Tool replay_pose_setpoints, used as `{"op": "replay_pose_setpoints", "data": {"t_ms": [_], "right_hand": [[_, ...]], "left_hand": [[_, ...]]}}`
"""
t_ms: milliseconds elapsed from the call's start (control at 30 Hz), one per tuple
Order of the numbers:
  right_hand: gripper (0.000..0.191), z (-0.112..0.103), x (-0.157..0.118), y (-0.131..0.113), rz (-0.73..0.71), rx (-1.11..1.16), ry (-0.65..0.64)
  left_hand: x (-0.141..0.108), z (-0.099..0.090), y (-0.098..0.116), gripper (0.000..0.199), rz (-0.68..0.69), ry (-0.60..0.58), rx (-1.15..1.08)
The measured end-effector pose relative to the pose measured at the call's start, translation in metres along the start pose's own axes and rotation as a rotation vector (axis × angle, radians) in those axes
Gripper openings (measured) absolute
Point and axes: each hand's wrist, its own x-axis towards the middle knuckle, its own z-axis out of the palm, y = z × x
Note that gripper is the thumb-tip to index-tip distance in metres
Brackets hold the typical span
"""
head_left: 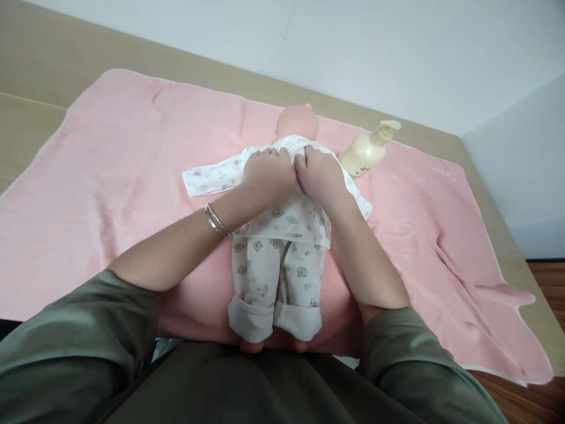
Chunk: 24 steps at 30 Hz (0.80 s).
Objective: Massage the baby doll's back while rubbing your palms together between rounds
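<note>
Pale wall (353,53) at the back in the head view, wooden worktop (57,47) below it, and a pink mat (145,153) spread over the wood. There's the doll (298,121), laid out mid-mat, feet (251,347) toward the person, in a printed shirt (293,219) and trousers (260,271) with rolled cuffs. And here, knuckles nearly together on the upper chest: left hand (271,176) closed, right hand (320,179) closed too, both apparently gripping the shirt just below its collar (296,141), though the fingertips are tucked from sight. That cloth looks thin, soft and light; it should bunch readily and hardly slip, so a pinch near the collar or along the hem looks enough. The doll seems firm and smooth, probably best steadied at the torso. Just past the right hand, a bottle (364,154), pump at the top, its glossy side likely slippery.
</note>
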Motion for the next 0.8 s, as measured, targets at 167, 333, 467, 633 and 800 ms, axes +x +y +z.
{"op": "replay_pose_setpoints", "data": {"t_ms": [167, 333, 467, 633, 800], "right_hand": [[0.033, -0.007, -0.031, -0.018, -0.067, -0.157, 0.014], [0.034, -0.007, -0.035, -0.022, -0.088, -0.156, 0.021], [0.037, -0.008, -0.016, -0.007, -0.061, -0.063, -0.031], [0.039, -0.002, 0.001, 0.008, -0.087, -0.006, 0.005], [0.043, 0.006, 0.002, 0.003, -0.055, -0.017, 0.003]], "left_hand": [[0.022, 0.006, -0.023, 0.039, -0.049, -0.005, -0.096], [0.03, 0.012, -0.032, 0.043, -0.101, -0.009, -0.211], [0.014, -0.002, -0.015, 0.041, -0.067, -0.018, -0.069], [-0.005, -0.021, 0.003, 0.028, 0.013, -0.096, 0.016], [-0.002, -0.014, 0.001, 0.028, -0.011, -0.062, 0.017]]}}
